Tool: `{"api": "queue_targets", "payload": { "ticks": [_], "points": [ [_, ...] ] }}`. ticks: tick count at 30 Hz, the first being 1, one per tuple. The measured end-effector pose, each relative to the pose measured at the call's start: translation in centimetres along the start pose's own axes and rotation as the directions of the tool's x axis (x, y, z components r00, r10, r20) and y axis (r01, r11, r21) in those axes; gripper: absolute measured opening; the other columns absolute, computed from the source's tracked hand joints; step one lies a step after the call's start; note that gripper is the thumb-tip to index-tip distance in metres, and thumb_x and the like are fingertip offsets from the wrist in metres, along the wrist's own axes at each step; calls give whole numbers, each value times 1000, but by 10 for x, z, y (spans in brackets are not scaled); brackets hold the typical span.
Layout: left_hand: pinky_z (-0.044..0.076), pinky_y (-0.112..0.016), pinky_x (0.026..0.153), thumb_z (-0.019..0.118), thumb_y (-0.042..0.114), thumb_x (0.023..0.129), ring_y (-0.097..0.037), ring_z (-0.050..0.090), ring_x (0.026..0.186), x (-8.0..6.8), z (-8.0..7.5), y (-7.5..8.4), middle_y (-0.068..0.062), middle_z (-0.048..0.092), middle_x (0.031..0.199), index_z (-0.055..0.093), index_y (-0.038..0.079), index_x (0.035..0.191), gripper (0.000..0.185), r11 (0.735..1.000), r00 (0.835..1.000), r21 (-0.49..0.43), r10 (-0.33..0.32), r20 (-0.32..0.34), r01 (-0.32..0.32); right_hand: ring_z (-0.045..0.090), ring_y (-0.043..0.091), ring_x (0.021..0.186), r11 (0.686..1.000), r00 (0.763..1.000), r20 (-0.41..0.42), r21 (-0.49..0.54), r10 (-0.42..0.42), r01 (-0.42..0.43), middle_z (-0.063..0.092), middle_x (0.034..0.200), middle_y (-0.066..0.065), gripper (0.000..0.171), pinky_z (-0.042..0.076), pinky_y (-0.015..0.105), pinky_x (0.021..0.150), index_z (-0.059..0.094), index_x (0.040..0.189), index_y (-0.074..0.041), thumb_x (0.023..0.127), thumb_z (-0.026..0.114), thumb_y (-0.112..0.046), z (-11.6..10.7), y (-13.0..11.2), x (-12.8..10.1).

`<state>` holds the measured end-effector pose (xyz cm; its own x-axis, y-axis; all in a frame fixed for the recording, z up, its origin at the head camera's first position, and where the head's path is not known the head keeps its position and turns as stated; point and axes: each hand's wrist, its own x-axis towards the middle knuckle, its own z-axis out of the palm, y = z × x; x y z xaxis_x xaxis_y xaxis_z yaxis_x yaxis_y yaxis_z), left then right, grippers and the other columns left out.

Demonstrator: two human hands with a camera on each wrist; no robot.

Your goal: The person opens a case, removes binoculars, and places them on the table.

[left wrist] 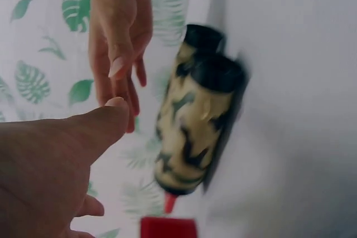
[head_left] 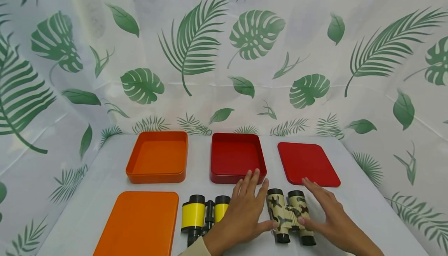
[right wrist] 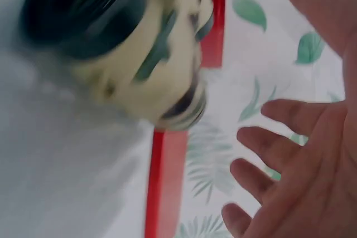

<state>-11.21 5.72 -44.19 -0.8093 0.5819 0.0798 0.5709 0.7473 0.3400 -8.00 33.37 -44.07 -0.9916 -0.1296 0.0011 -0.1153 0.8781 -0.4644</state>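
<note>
Camouflage binoculars (head_left: pixel 288 215) lie on the white table near the front edge, between my two hands. My left hand (head_left: pixel 245 209) lies flat on their left, fingers straight, its thumb reaching toward the left barrel. My right hand (head_left: pixel 325 209) hovers on their right with spread fingers, its thumb at the right barrel. Neither hand grips them. The left wrist view shows the binoculars (left wrist: pixel 195 121) with a small gap to my left thumb (left wrist: pixel 106 121). In the blurred right wrist view, the binoculars (right wrist: pixel 134 43) are beside my open right hand (right wrist: pixel 301 176).
Yellow binoculars (head_left: pixel 204 215) lie just left of my left hand. An orange lid (head_left: pixel 138 225) is at front left, and an orange box (head_left: pixel 157 156) behind it. A red box (head_left: pixel 237 156) and a red lid (head_left: pixel 308 163) sit behind the hands. Leaf-print cloth surrounds the table.
</note>
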Motion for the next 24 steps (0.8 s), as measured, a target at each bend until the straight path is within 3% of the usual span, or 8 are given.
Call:
{"api": "queue_targets", "payload": {
  "ticks": [5, 11, 16, 24],
  "points": [
    [22, -55, 133, 69, 66, 93, -33, 9, 168, -6, -17, -12, -8, 0, 181, 22, 20, 172, 102, 998, 998, 42, -34, -46, 36, 27, 53, 152, 999, 997, -64, -20, -34, 32, 32, 172, 22, 105, 21, 94, 103, 25, 170, -30, 86, 83, -53, 0, -22, 8],
    [15, -60, 133, 65, 64, 97, -37, 4, 168, -16, -31, -28, -10, -4, 181, 21, 17, 171, 98, 997, 996, 23, -67, -64, 68, 22, 52, 155, 994, 992, -100, -76, -79, 72, 31, 173, 22, 93, 12, 87, 112, 30, 169, -23, 94, 76, -49, 5, -40, 15],
    [10, -63, 133, 60, 64, 101, -40, -3, 167, -25, -39, -41, -13, -8, 180, 20, 17, 172, 94, 995, 993, 34, -95, -71, 98, 15, 53, 158, 988, 992, -101, -139, -80, 66, 25, 176, 20, 89, -1, 84, 119, 31, 169, -22, 96, 70, -54, 9, -56, 20],
    [11, -71, 129, 56, 61, 104, -46, -3, 166, -31, -54, -57, -19, -2, 179, 23, 13, 171, 88, 985, 979, 84, -135, -155, 149, 4, 50, 164, 969, 988, -94, -228, -122, 98, 18, 179, 16, 81, -15, 73, 125, 27, 170, -27, 102, 56, -61, 13, -89, 36]
  ]
}}
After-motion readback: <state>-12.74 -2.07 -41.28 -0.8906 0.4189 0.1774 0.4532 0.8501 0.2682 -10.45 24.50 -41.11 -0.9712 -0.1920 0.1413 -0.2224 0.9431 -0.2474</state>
